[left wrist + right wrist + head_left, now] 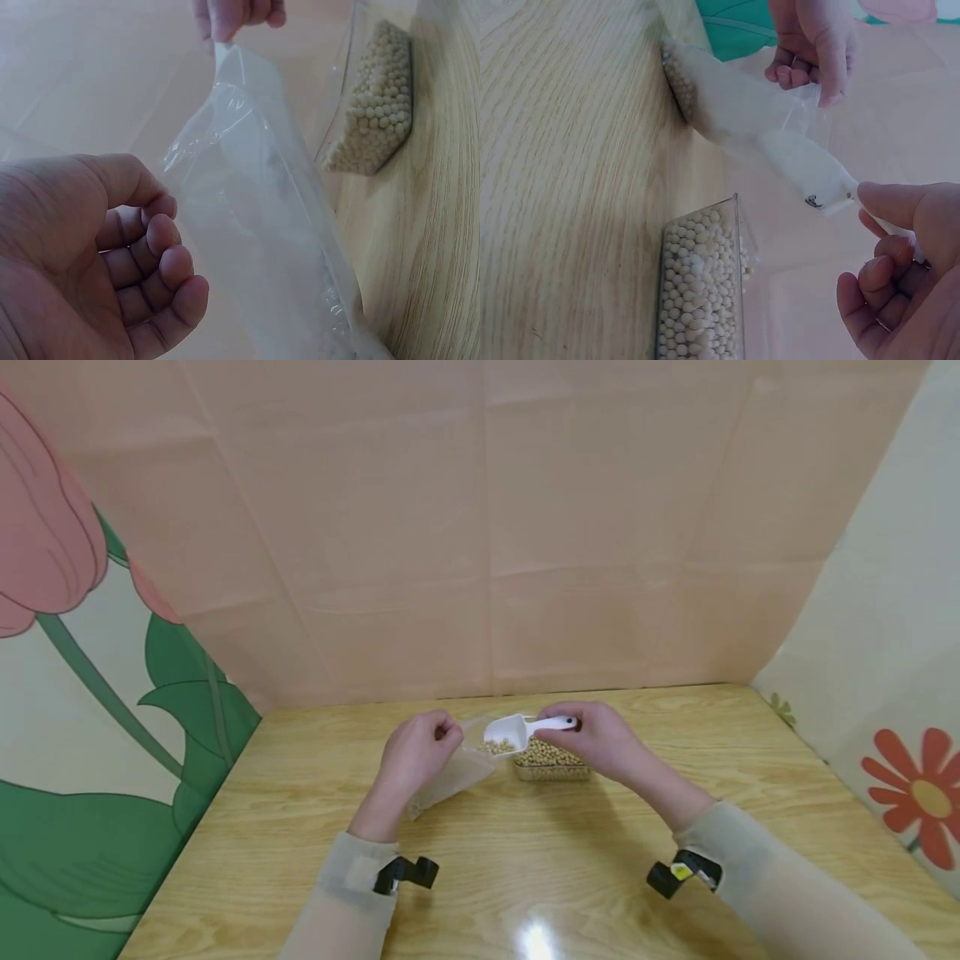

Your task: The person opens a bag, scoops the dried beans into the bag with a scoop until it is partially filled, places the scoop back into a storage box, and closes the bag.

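A scoop (513, 732) of beans (498, 747) at the bag

The white scoop is up in the air between the two hands, at the top of the clear bag (456, 775). Some small, round, tan beans lie in it. The plastic is cloudy, so it is hard to tell how far in the scoop goes.

The right hand (597, 739) holds the scoop by its handle, with the thumb and a finger pinched on it. The left hand (418, 747) pinches the top edge of the bag, with its fingers curled in close together.

The bag leans, and its low end sits on the table (487, 868). More beans are down in that end. To the right of the bag, and apart from its low end, is a clear box (551, 773) with lots of beans in it. The scoop's handle is above the box.

The table is wood. Behind it hangs a pink sheet (480, 527). A big pink flower (45, 510) is on the left wall, and a red flower (928, 797) is on the right wall.
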Demonstrator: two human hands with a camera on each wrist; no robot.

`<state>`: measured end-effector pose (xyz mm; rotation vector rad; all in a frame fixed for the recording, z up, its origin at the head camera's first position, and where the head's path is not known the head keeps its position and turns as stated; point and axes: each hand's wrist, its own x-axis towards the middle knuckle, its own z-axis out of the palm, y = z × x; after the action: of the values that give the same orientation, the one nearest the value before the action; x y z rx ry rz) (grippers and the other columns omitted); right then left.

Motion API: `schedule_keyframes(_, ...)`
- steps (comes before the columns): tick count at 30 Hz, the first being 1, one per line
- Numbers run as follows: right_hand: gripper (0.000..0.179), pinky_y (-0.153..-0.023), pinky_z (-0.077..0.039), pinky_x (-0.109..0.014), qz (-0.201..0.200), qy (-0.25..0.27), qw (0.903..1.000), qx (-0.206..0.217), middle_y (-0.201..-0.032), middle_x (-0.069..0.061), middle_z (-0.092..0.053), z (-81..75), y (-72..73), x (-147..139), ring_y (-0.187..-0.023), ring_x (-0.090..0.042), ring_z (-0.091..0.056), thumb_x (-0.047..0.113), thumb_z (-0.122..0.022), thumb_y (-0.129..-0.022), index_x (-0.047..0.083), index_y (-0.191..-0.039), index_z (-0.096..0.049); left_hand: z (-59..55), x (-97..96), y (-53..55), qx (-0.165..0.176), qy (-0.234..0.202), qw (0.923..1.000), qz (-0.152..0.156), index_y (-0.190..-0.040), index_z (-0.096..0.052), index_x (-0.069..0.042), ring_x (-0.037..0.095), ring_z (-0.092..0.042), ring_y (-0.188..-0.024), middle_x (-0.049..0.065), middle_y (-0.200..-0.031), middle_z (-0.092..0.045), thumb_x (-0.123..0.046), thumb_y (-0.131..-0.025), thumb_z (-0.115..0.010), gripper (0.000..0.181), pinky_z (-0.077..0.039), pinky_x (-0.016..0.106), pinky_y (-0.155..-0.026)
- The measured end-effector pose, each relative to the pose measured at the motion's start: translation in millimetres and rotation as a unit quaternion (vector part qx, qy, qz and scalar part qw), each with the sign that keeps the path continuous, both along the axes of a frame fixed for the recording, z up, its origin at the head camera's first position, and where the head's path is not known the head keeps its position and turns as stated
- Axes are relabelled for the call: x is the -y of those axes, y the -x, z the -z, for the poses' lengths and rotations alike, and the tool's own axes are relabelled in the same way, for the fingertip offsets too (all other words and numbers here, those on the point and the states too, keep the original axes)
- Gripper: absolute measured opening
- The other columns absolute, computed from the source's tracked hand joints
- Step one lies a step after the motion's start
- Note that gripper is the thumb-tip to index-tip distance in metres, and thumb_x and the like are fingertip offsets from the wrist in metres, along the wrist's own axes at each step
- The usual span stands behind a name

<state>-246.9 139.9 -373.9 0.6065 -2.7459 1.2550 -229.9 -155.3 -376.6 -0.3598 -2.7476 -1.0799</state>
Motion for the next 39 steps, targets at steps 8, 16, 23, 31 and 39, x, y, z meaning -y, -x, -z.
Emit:
schedule_keyframes(8,0.025,-0.066,-0.055,-0.031,-0.007,-0.039,0.9958,-0.083,-0.105,-0.003,-0.081,-5.7,-7.0,5.4,-0.075,-0.011,-0.066,0.024,-0.086,-0.099,0.01,-0.12,-0.084,-0.4,-0.8,0.2,-0.002,0.002,1.0,-0.001,-0.089,-0.074,-0.016,0.016,-0.049,-0.06,-0.003,-0.073,-0.062,-0.015,-0.106,-0.062,0.021,-0.043,0.036,-0.064)
schedule_keyframes(16,0.022,-0.066,-0.055,-0.032,-0.007,-0.042,0.9931,-0.109,-0.103,-0.003,-0.081,-8.2,-10.9,5.8,-0.074,-0.01,-0.067,0.02,-0.087,-0.097,0.01,-0.117,-0.084,0.1,-1.3,0.4,0.003,0.004,1.0,-0.004,-0.09,-0.074,-0.016,0.016,-0.049,-0.059,-0.002,-0.071,-0.061,-0.016,-0.106,-0.061,0.021,-0.043,0.036,-0.063)
schedule_keyframes(23,0.024,-0.062,-0.053,-0.03,0.003,-0.001,0.9983,-0.058,-0.102,-0.004,-0.079,-13.2,-13.4,-4.7,-0.075,-0.015,-0.064,0.024,-0.086,-0.099,0.011,-0.119,-0.083,0.8,-2.0,0.8,0.002,0.004,1.0,-0.003,-0.088,-0.073,-0.016,0.017,-0.049,-0.06,-0.002,-0.071,-0.06,-0.015,-0.106,-0.061,0.022,-0.043,0.035,-0.062)
schedule_keyframes(31,0.028,-0.062,-0.05,-0.03,0.022,0.028,0.9993,-0.011,-0.124,-0.01,-0.077,-24.8,-18.3,-28.3,-0.08,-0.023,-0.062,0.031,-0.084,-0.101,0.014,-0.123,-0.083,2.3,-2.1,1.3,0.001,0.004,1.0,-0.004,-0.087,-0.072,-0.017,0.017,-0.05,-0.06,-0.002,-0.071,-0.059,-0.015,-0.106,-0.061,0.022,-0.043,0.035,-0.062)
schedule_keyframes(39,0.032,-0.066,-0.052,-0.031,0.047,0.001,0.9988,-0.012,-0.13,-0.012,-0.075,-31.9,-21.4,-49.8,-0.086,-0.024,-0.063,0.033,-0.082,-0.103,0.012,-0.127,-0.082,0.9,-2.2,0.6,0.005,0.007,1.0,-0.004,-0.09,-0.073,-0.016,0.017,-0.05,-0.06,-0.002,-0.071,-0.06,-0.016,-0.106,-0.061,0.021,-0.043,0.036,-0.063)
